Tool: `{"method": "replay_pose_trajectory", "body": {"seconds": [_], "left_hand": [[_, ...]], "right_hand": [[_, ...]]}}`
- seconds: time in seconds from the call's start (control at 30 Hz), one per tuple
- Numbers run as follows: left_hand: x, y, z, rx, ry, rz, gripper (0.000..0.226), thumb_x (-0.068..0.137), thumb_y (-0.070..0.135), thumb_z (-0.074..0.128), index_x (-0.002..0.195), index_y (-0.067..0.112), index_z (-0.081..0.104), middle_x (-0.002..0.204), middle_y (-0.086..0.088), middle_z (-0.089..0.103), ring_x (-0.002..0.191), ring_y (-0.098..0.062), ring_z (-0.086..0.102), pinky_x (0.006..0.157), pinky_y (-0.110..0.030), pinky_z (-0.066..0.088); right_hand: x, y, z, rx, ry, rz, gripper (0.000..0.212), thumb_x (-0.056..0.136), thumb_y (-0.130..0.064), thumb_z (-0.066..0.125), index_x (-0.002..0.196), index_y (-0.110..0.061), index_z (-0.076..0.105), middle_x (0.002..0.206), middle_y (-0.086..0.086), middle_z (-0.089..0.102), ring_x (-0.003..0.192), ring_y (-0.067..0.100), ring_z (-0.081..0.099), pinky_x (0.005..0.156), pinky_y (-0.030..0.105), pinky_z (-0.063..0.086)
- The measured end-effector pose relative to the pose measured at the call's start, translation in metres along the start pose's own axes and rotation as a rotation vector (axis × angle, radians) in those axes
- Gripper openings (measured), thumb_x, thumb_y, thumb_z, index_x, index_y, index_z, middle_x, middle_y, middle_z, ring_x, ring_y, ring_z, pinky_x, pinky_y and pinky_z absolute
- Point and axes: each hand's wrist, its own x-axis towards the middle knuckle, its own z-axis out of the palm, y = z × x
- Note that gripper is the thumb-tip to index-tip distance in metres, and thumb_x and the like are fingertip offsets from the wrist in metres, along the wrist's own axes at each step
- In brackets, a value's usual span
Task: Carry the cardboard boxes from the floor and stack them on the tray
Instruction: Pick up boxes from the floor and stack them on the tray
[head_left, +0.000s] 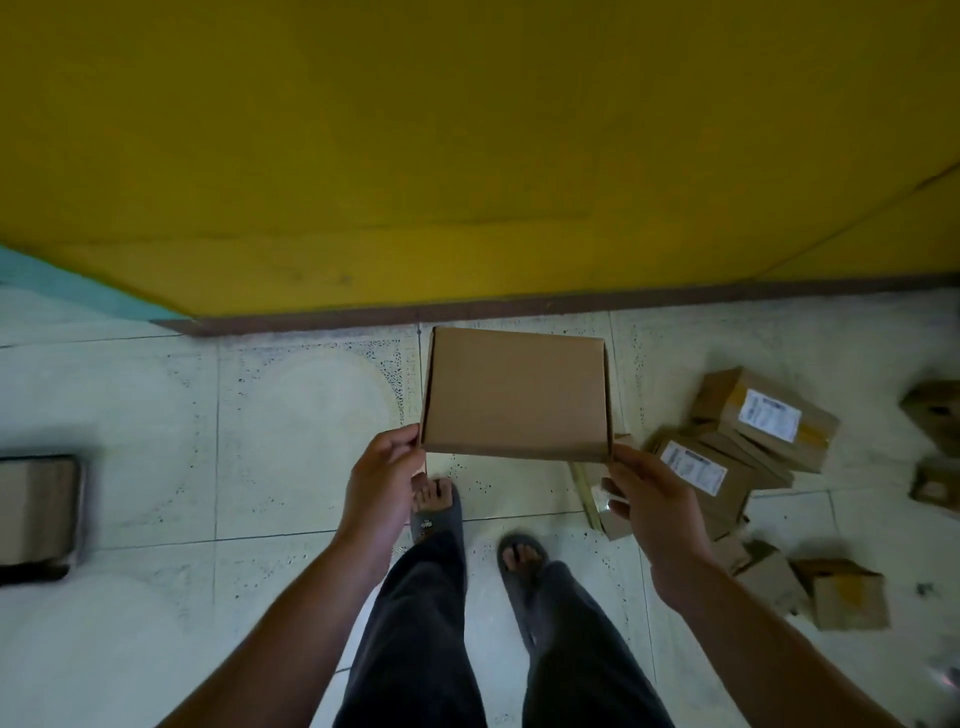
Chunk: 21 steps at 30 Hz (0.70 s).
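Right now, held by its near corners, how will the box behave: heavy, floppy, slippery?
Probably light: the box lies level though the left hand and right hand only pinch its near corners. Likely stiff: its top looks flat, edges straight. It may tip forward, as nothing supports its far side.

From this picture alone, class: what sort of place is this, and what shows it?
Probably an indoor storeroom or parcel room: labelled cardboard boxes heaped on a tiled floor beside a yellow wall; a plain box is held above it.

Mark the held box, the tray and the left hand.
held box (514, 392), head view, middle of its top face.
tray (31, 573), head view, dark near rim.
left hand (384, 467), head view, back of the hand.
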Motion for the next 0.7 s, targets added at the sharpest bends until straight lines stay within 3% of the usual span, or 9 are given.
{"method": "replay_pose_trajectory", "body": {"seconds": [0.13,0.3,0.4,0.5,0.6,0.7], "left_hand": [[-0.064,0.004,-0.024,-0.104,0.073,0.036,0.021,0.097,0.007,0.052,0.114,0.017,0.059,0.111,0.001,0.063,0.103,-0.014,0.061,0.082,-0.024,0.051],[-0.146,-0.011,-0.046,-0.317,0.179,0.030,0.020,0.095,0.005,0.055,0.098,0.022,0.064,0.112,-0.004,0.063,0.108,-0.020,0.059,0.083,-0.028,0.050],[-0.187,-0.019,-0.061,-0.400,0.219,0.042,0.018,0.094,0.006,0.055,0.104,0.018,0.064,0.115,-0.005,0.063,0.110,-0.020,0.058,0.092,-0.033,0.047],[-0.218,-0.028,-0.084,-0.473,0.308,0.072,0.019,0.095,0.007,0.054,0.110,0.014,0.063,0.118,-0.006,0.062,0.112,-0.022,0.057,0.094,-0.035,0.047],[-0.238,-0.039,-0.117,-0.532,0.421,0.094,0.018,0.095,0.008,0.054,0.109,0.013,0.064,0.116,-0.007,0.063,0.110,-0.023,0.058,0.084,-0.030,0.048],[-0.256,-0.049,-0.159,-0.582,0.497,0.097,0.018,0.094,0.007,0.054,0.102,0.018,0.066,0.113,-0.008,0.064,0.107,-0.023,0.059,0.088,-0.035,0.049]], "right_hand": [[-0.045,-0.026,-0.014,-0.058,-0.108,-0.110,0.018,0.097,-0.013,0.053,0.100,-0.027,0.064,0.105,0.005,0.065,0.098,0.020,0.063,0.089,0.037,0.051],[-0.095,-0.043,-0.027,-0.160,-0.194,-0.236,0.021,0.098,-0.013,0.053,0.099,-0.030,0.064,0.102,0.001,0.067,0.095,0.018,0.063,0.083,0.033,0.052],[-0.122,-0.051,-0.024,-0.223,-0.231,-0.302,0.022,0.097,-0.018,0.055,0.097,-0.038,0.065,0.100,-0.008,0.068,0.094,0.012,0.066,0.085,0.034,0.053],[-0.152,-0.061,-0.008,-0.294,-0.284,-0.366,0.019,0.097,-0.024,0.055,0.099,-0.040,0.066,0.097,-0.014,0.069,0.094,0.009,0.066,0.091,0.041,0.053],[-0.181,-0.069,0.024,-0.325,-0.367,-0.442,0.020,0.098,-0.017,0.054,0.108,-0.029,0.065,0.102,-0.013,0.066,0.096,0.012,0.065,0.090,0.037,0.054],[-0.212,-0.071,0.064,-0.384,-0.418,-0.520,0.020,0.098,-0.019,0.054,0.110,-0.029,0.065,0.102,-0.013,0.066,0.095,0.010,0.065,0.086,0.035,0.054]]}}
